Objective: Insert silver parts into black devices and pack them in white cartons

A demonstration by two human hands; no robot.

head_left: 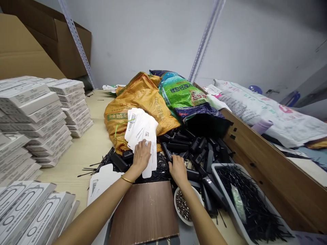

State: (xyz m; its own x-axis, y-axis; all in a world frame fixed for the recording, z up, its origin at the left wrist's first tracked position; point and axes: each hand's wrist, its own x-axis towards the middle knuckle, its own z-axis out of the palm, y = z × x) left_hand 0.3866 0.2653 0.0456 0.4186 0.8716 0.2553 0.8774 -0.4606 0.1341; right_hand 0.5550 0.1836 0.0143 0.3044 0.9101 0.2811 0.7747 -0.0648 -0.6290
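Observation:
My left hand (pixel 141 157) reaches onto a fanned pile of white printed cards (pixel 140 127), its fingers bent and closed at the edge of one card. The pile lies against an orange woven sack (pixel 138 93). My right hand (pixel 178 169) has its thumb and fingers closed on the near end of a long black plastic device (pixel 166 151), which shows a small light marking. More black devices (pixel 201 149) lie heaped to its right. Thin black sticks (pixel 162 165) lie between and below the hands. Closest to me is a brown wood-grain board (pixel 145 211).
A white bowl of small metal parts (pixel 182 206) sits under my right forearm. To the right stands a grey tray (pixel 217 166) of black sticks beside a wooden rail (pixel 250 156). Stacked white boxes (pixel 43 119) fill the left. A green sack (pixel 181 90) lies behind.

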